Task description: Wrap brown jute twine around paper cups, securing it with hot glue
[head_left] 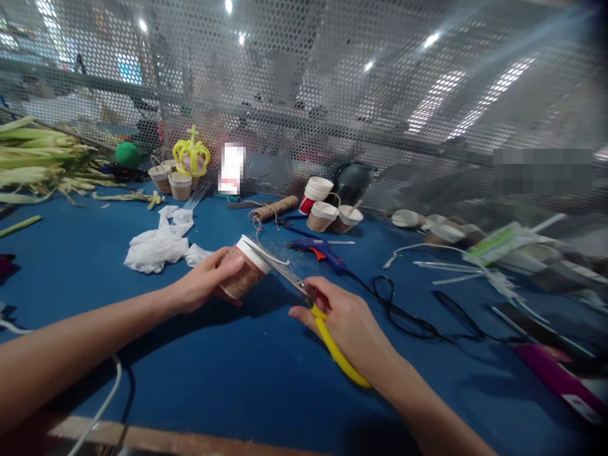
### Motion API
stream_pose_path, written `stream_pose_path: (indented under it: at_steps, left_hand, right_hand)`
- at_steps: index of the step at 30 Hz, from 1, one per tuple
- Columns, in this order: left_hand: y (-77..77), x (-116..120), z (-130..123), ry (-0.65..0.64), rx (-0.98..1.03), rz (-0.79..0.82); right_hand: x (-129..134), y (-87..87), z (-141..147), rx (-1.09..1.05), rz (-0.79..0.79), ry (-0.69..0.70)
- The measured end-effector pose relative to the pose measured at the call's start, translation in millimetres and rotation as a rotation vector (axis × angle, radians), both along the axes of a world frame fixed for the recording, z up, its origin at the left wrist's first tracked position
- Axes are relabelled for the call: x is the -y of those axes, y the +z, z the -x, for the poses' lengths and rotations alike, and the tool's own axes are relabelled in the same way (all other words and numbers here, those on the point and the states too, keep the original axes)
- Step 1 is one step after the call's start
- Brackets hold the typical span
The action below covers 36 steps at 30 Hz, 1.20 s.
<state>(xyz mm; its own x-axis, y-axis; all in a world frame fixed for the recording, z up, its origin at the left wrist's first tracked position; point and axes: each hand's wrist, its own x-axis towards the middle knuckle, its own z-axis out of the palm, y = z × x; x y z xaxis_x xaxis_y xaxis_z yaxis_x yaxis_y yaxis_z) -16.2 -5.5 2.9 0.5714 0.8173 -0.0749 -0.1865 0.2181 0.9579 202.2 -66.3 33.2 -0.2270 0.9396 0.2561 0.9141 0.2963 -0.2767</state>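
My left hand (216, 277) is closed round a paper cup (247, 273), which is tilted, brown on its lower part and white at the rim. In my right hand (346, 323) is a pair of scissors (335, 345) with yellow handles. The blades lie at the cup's white rim, and a thin white strip (280, 259) curls out beside them. Whether the blades are fully closed is hard to make out. Behind the cup lies a roll of brown twine (275, 208). A blue glue gun (319, 251) rests beyond the scissors.
White crumpled cloth (154, 247) lies left of the cup. Small cups (323, 216) stand along the perforated metal screen (294, 76), near a yellow crown (191, 155) and a lit phone (232, 168). Corn husks (38, 158) pile at far left; a black cable (394, 313) loops at right.
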Motion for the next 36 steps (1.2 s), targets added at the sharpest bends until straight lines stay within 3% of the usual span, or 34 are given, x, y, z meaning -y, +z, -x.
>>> stream_pose_path:
  at_steps: [4,16,26,33,36]
  left_hand:
    - [-0.5,-1.2,0.2,-0.079,0.078,0.120]
    - [0.2,8.1,-3.7,0.028,-0.080,-0.041]
    - [-1.6,3.6,-2.8,0.053,-0.074,-0.040]
    - [-2.9,-0.8,-0.7,-0.058,0.079,0.174]
    - [-2.1,-0.8,-0.6,-0.060,0.056,0.170]
  right_hand:
    - [-1.2,-3.4,-2.4,0.002,0.019,-0.012]
    - [-4.8,-6.6,-1.6,-0.050,0.060,0.010]
    - [-0.3,-1.0,0.6,-0.011,0.058,-0.006]
    - [-0.9,-1.4,-0.3,-0.014,0.037,-0.016]
    - [-3.2,-5.0,-2.3,-0.013,0.045,-0.013]
